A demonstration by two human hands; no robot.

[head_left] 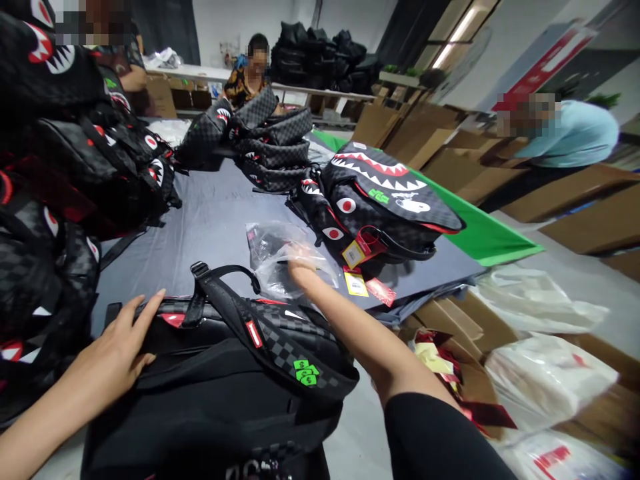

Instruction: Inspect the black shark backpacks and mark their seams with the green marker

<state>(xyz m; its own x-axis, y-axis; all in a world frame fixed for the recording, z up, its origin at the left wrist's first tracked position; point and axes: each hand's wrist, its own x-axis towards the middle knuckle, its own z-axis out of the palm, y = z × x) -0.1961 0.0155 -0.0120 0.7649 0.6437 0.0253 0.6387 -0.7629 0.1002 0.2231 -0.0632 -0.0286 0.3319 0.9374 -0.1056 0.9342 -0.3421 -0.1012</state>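
Observation:
A black backpack point(215, 380) with a checkered shoulder strap point(280, 340) and green patches lies close in front of me. My left hand point(117, 343) rests on its upper left edge, fingers stretched out and thumb apart. Beyond the backpack is a clear plastic bag point(275, 267) with dark contents I cannot make out. My right hand point(301, 260) is at this bag; plastic and glare cover its fingers, so their grip is unclear. Just right of it, a checkered shark-mouth backpack point(385, 193) lies with a yellow-and-white tag point(355, 282) hanging from it.
Shark-face backpacks point(130, 160) are piled along the left. More checkered bags point(277, 150) are stacked at the table's far end. Cardboard boxes point(455, 313) and white plastic bags point(550, 373) stand at the right. Several people work beyond, one bent over boxes point(565, 137).

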